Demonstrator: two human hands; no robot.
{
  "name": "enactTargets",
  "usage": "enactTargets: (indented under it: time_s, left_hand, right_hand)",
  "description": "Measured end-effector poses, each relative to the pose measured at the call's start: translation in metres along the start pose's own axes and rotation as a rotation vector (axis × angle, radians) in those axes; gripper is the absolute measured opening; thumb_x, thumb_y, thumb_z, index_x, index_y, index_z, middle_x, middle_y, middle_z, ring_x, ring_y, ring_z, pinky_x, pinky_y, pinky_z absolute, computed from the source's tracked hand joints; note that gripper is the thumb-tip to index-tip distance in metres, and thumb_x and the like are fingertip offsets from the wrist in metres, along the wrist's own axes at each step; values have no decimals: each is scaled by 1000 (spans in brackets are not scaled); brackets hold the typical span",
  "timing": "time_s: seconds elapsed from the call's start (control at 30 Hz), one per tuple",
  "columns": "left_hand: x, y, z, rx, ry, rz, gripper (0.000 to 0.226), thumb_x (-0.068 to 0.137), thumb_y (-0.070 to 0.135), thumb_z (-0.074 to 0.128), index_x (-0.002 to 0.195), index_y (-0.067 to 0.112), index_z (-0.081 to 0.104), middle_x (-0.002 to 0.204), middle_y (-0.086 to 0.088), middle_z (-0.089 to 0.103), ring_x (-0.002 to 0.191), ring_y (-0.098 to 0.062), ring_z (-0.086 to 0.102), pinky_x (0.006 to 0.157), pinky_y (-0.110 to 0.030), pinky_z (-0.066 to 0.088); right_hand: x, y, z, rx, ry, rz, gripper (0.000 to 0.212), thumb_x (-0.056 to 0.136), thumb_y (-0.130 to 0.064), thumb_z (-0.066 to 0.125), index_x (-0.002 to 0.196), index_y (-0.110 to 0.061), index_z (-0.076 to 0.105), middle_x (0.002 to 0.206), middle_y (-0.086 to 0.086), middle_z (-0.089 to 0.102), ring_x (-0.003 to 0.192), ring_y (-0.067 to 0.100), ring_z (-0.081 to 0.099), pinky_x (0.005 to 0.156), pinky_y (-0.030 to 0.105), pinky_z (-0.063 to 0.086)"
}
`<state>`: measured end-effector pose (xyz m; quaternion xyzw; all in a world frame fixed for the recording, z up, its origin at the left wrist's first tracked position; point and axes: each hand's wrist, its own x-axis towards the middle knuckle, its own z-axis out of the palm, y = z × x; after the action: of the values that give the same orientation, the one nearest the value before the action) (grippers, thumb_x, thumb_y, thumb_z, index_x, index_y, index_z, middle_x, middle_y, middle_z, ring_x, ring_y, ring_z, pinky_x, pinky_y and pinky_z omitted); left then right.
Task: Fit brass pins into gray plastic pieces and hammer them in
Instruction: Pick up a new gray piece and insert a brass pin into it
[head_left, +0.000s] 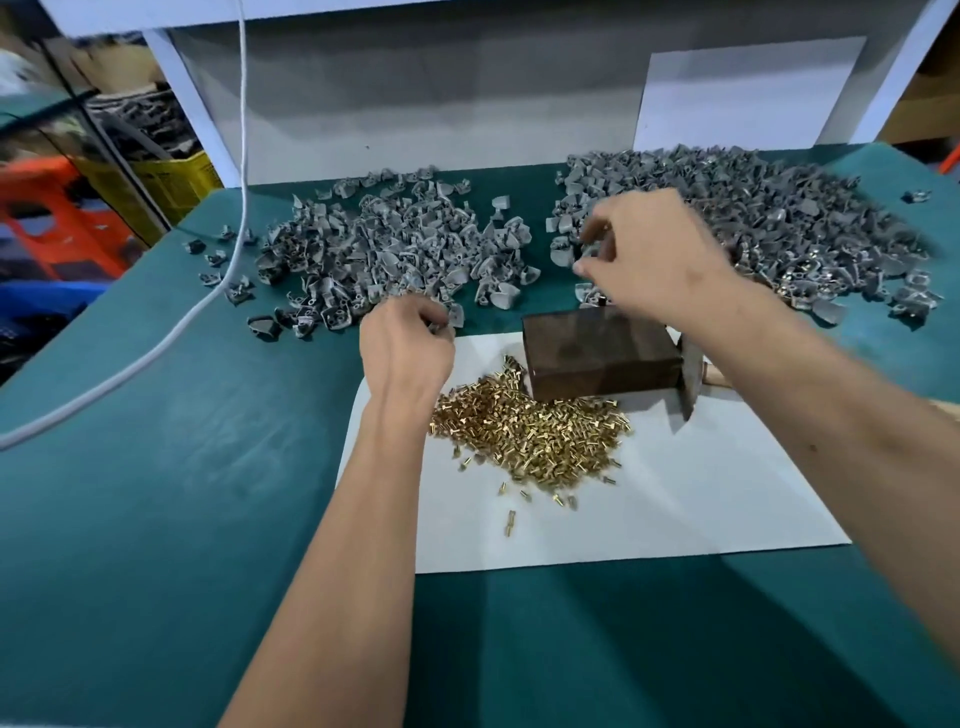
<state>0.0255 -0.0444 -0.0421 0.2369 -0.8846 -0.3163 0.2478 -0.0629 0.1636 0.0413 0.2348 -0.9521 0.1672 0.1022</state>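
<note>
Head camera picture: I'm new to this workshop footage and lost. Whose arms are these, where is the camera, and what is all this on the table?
The camera sits on a person's head, looking down at their own two bare arms. On the green table lie two heaps of gray plastic pieces: the left heap and the right heap. On the white sheet are a pile of brass pins and a dark metal block. The left hand reaches into the left heap's edge. The right hand, blurred, pinches a gray piece above the block.
</note>
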Motion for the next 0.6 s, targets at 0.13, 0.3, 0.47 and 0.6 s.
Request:
enactTargets:
  time_s: [0.13, 0.3, 0.47, 0.6]
  left_hand:
    - [2, 0, -3, -76, -11, -33, 16, 79, 5, 70, 84, 17, 79, 88, 2, 77, 80, -21, 71, 75, -37, 61]
    - [14, -1, -15, -355, 155, -305, 12, 74, 5, 68, 73, 17, 70, 74, 1, 72, 79, -21, 69, 77, -40, 61]
    - [14, -7, -25, -819, 247, -468, 25, 75, -13, 66, 69, 9, 57, 80, -20, 74, 62, -23, 74, 64, -38, 63]
    - [14, -7, -26, -873, 240, -493, 25, 77, -6, 81, 75, 7, 59, 74, -16, 70, 59, -27, 71, 66, -39, 64]
  right_hand:
    - [-32, -51, 4, 102, -275, -379, 19, 89, -30, 76, 107, -29, 73, 96, -11, 69, 85, 6, 65, 84, 30, 58]
    - [-54, -91, 28, 2, -407, -627, 14, 86, -37, 78, 97, -30, 73, 92, -10, 70, 93, 15, 65, 85, 36, 54]
    - [-58, -107, 52, -46, -381, -630, 14, 81, -32, 75, 95, -31, 71, 90, -8, 53, 94, 24, 61, 69, 34, 46]
    - [-58, -109, 59, 2, -476, -563, 8, 86, -20, 72, 89, -28, 70, 94, -3, 65, 89, 26, 64, 72, 36, 53]
